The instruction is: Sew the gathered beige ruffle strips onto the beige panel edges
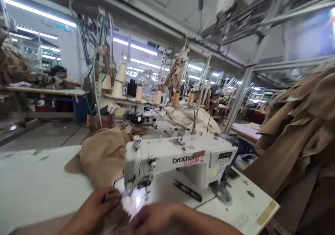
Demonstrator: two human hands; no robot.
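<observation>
A white Brother sewing machine (167, 158) stands on the pale table, its lamp lighting the needle area. My left hand (106, 200) is just left of the needle, fingers closed on a brown fabric piece (115, 217). A small dark thing shows between those fingers; I cannot make out its kind. My right hand (154, 217) is low in front of the machine, fingers curled on the right edge of the same cloth, tips partly hidden. Behind my left hand lies a heap of tan fabric (104, 154). Under the machine's arm rests a pair of black thread snips (187, 190).
Brown cut pieces (295, 133) hang in a large bundle at the right. Thread cones (119, 81) stand on a rack behind the machine, near cream cloth (193, 119). A metal post (239, 100) rises at the right. Another person (62, 78) sits far left.
</observation>
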